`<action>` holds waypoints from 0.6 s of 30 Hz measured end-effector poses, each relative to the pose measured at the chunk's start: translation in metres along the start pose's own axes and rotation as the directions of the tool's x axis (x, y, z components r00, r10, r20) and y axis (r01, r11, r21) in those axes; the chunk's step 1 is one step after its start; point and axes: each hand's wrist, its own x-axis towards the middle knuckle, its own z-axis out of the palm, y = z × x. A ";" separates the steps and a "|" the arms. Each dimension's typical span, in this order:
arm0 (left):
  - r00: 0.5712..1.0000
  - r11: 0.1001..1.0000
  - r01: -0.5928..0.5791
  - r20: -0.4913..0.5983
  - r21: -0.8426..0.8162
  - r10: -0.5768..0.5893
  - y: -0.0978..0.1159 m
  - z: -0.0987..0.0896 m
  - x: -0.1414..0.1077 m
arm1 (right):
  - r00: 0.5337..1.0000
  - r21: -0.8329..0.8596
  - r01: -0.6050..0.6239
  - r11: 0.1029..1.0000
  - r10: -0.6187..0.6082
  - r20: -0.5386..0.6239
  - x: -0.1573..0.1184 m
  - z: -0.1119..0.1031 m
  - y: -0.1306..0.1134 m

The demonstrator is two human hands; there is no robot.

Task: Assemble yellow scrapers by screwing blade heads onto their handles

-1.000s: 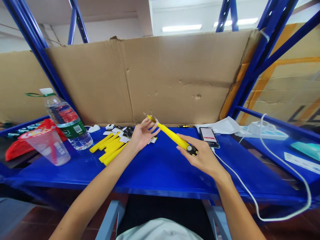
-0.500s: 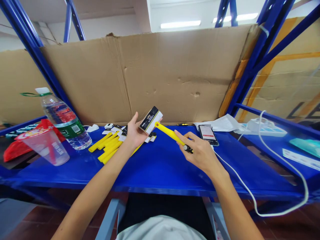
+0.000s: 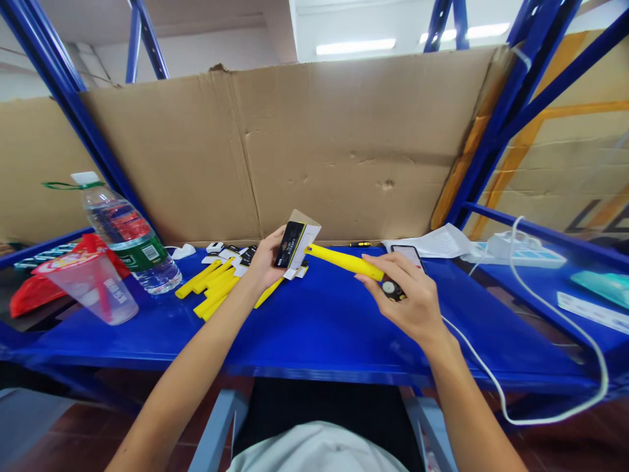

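My left hand (image 3: 269, 259) is closed around a small folded card (image 3: 291, 245), black with a yellow line and a white side. To its right, my right hand (image 3: 411, 292) grips a long yellow handle (image 3: 339, 257) between thumb and fingers. The handle's narrow end, with a small dark hole, points at the card's white side and appears close to it; contact is unclear. A black piece with a pale round end (image 3: 392, 289) shows under my right fingers. Whether it is joined to the yellow handle, I cannot tell. Several more yellow handles (image 3: 216, 288) lie beside my left forearm.
Black-and-white cards (image 3: 240, 257) are piled behind the yellow handles. A water bottle (image 3: 140, 246) and plastic cup (image 3: 101, 288) stand left. A black-and-yellow tool (image 3: 360, 244) lies by the cardboard wall (image 3: 314, 151). At right are a phone (image 3: 411, 253) and white cable (image 3: 484, 370).
My right hand has moved right and slightly down with the yellow handle, which now lies flatter. The card has turned more upright in my left hand, showing more of its white side.
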 end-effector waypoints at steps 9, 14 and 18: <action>0.998 1.000 -0.020 0.065 -0.009 0.021 0.014 0.008 -0.004 | 0.975 -0.153 0.082 0.985 -0.111 -0.192 -0.003 -0.006 0.004; 0.962 0.961 0.273 0.031 -0.042 -0.272 -0.003 -0.002 0.004 | 0.977 -0.291 0.117 0.949 -0.163 -0.138 -0.011 -0.009 0.009; 0.832 0.866 0.501 0.275 -0.001 -0.481 -0.021 -0.004 0.003 | 0.978 -0.311 0.184 0.932 -0.206 -0.039 -0.012 -0.015 0.008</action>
